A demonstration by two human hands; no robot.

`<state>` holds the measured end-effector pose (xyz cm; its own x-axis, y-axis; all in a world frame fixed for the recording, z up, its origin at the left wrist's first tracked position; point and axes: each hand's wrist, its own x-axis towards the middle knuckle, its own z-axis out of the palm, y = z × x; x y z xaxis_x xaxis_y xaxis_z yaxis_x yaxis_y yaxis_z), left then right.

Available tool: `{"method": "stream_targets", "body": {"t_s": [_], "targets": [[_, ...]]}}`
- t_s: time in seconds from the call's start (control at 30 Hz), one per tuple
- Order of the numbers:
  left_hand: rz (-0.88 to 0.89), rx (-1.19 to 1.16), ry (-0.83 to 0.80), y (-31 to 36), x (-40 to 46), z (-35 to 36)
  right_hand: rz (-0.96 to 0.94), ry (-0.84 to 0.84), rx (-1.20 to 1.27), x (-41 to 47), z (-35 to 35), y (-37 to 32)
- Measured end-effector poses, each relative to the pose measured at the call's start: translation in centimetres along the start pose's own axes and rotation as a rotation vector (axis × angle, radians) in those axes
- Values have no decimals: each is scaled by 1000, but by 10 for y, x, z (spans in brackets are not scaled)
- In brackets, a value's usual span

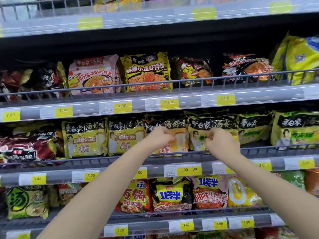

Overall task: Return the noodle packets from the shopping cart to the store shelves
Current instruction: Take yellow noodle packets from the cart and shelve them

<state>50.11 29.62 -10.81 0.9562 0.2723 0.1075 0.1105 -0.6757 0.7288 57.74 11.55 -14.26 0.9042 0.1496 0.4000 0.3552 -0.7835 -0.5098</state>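
While both my hands reach over the wire rail of the middle shelf (259,150), the yellow-and-black plastic noodle packet with the bread picture (176,135) stands upright in its row just behind that rail, between a matching yellow packet (125,135) on its left and a yellow-green one (214,133) on its right. My left hand (159,138) has its fingers (170,135) curled against the packet's front; whether they pinch the film or only rest on it, I cannot tell. My right hand (221,143) has its fingers (209,137) bunched narrow in front of the yellow-green packet, and I cannot tell if they grip anything either.

I judge this packet to be as good as shelved, needing at most a nudge to sit square with its neighbours. The shopping cart is out of view, so how many packets are left to return I cannot say. Yellow price tags (183,169) run along each shelf edge, with more noodle packets above and below.
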Motion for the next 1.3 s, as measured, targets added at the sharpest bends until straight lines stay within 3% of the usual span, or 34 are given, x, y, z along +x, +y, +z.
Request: {"method": "stream_targets", "body": {"t_s": [0.17,0.27,0.6,0.97,1.3], "targets": [[-21,-138,-205,26,10,33,180,98,-164,10,-35,41],[-39,-115,-241,29,22,53,227,44,-109,15,-39,61],[-88,-154,-123,23,41,74,114,-122,134,33,-18,69],[-72,-235,-122,25,43,65,22,-114,91,43,-26,73],[-67,-217,-110,26,48,65,124,-115,26,53,-23,62]]}}
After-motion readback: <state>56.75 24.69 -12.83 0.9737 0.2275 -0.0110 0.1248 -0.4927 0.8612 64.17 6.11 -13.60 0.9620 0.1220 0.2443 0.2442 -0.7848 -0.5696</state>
